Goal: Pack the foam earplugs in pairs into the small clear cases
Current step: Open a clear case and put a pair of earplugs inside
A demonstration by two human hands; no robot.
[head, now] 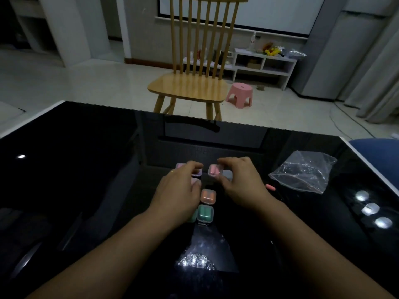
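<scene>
Small clear cases sit in a cluster on the black glossy table (86,169). My right hand (241,182) pinches a case with pink earplugs (214,172) at its right edge. My left hand (181,190) covers another pinkish case (197,172), fingers curled on it. Between my wrists lie a case with orange earplugs (208,196) and a case with green earplugs (205,213); a further green case (192,216) peeks from under my left wrist. A loose pink earplug (270,187) lies right of my right hand.
A crumpled clear plastic bag (302,171) lies on the table to the right. Beyond the table's far edge stand a wooden chair (190,87) and a pink stool (240,94). A blue seat (373,145) shows at the right edge.
</scene>
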